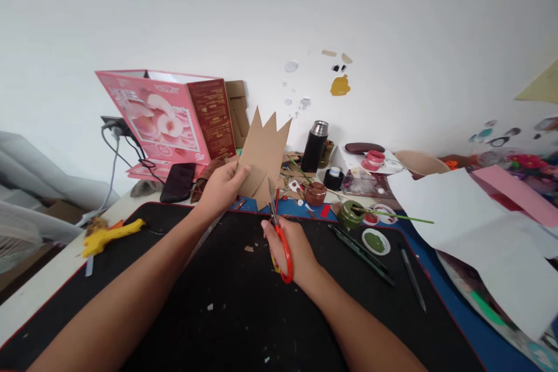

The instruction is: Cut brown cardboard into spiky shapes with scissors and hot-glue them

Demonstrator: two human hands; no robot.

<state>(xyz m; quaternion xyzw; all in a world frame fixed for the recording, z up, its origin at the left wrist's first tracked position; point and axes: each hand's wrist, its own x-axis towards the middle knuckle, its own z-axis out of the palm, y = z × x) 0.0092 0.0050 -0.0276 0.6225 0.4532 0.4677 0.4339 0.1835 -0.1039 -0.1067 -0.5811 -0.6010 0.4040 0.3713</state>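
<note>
My left hand grips the left edge of a brown cardboard piece, with the thumb on its face. Several pointed zigzag teeth run along the cardboard's upper end, and a slit or crease line shows near its lower part. In my right hand is a pair of scissors with red and yellow handles. The blades point up at the cardboard's lower right edge; whether they touch it I cannot tell. Both hands are above a black mat.
Behind stand a pink box and a black thermos. A phone and a yellow glue gun lie left. Paint jars, including a green one, a paint lid, pens and white paper are at right.
</note>
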